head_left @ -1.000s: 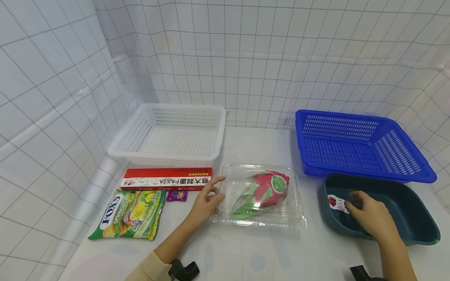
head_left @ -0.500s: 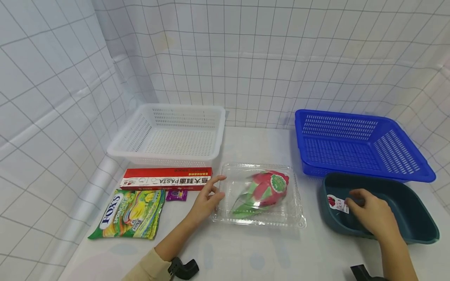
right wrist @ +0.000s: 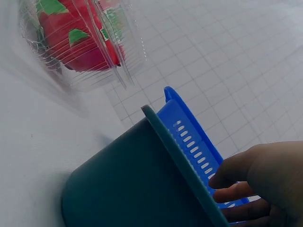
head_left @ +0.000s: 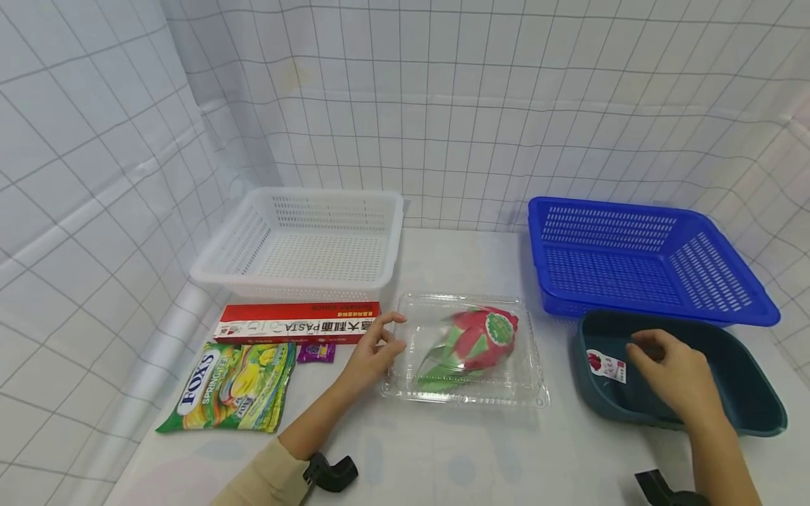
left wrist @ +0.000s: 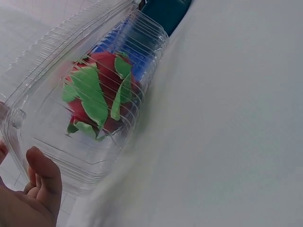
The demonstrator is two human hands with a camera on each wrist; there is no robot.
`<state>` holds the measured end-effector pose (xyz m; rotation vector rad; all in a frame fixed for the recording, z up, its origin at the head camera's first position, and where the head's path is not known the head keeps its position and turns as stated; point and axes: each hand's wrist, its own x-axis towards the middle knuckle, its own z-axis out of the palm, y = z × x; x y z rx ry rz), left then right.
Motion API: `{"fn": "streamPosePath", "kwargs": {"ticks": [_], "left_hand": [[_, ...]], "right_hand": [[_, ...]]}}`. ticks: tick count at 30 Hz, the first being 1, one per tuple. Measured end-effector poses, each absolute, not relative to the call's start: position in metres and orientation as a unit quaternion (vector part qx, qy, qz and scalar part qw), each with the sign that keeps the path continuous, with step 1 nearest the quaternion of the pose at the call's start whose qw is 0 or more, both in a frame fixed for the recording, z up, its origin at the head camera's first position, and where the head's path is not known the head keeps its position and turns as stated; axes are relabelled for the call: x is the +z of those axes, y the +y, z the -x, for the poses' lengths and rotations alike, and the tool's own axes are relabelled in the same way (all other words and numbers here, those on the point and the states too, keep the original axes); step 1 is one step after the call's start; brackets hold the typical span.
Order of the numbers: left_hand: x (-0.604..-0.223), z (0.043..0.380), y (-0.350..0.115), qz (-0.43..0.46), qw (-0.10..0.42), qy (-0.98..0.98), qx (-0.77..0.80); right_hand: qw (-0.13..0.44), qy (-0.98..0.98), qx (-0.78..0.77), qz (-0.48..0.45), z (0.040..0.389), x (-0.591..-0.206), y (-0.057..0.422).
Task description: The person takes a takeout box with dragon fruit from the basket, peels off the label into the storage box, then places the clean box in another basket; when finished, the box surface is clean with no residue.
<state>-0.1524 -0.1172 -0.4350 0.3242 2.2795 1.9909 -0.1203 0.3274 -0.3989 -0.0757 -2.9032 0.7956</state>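
A clear plastic clamshell box [head_left: 405, 379] lies mid-table with a red and green dragon fruit [head_left: 490, 337] inside, a round green sticker on the fruit. My left hand [head_left: 373, 355] is at the box's left edge, thumb and fingers loosely bent; in the left wrist view the thumb [left wrist: 43, 165] comes up beside the box's corner. Over the dark green basin [head_left: 753, 393] hovers my right hand [head_left: 680, 376], fingers loosely curved, nothing held. A small white label [head_left: 606, 367] with a red fruit picture lies inside the basin, left of that hand.
A white basket [head_left: 297, 260] stands at the back left, a blue basket [head_left: 626, 274] behind the basin. At left lie a red pasta box [head_left: 297, 323], a green FOX'S candy bag [head_left: 234, 386] and a small purple packet [head_left: 316, 353]. A gridded curtain encloses the back and sides.
My right hand has drawn up and away from the white label, which shows more fully. My left hand has hardly moved, and the clamshell box stays in place.
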Motion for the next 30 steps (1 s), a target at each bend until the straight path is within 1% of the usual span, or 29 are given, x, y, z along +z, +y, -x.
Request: {"fn": "streamPosePath", "kwargs": {"ticks": [4,8,15,19,24,30], "left_hand": [[-0.433,0.155,-0.118,-0.109,0.061,0.751,0.649],[-0.434,0.158,-0.118,-0.119,0.063,0.754,0.643],[-0.435,0.16,-0.114,-0.12,0.042,0.758,0.639],[-0.437,0.16,-0.112,-0.113,0.028,0.76,0.639],[-0.438,0.16,-0.111,-0.118,0.025,0.76,0.639],[-0.441,0.161,-0.11,-0.123,0.023,0.757,0.641]], "right_hand": [[0.069,-0.961,0.267,0.035,0.122,-0.394,0.327],[0.073,-0.958,0.271,0.05,0.125,-0.39,0.327],[0.094,-0.951,0.287,0.067,0.132,-0.384,0.33],[0.102,-0.942,0.304,0.097,0.137,-0.381,0.33],[0.123,-0.928,0.319,0.144,0.142,-0.377,0.328],[0.141,-0.917,0.333,0.166,0.15,-0.378,0.327]]}}
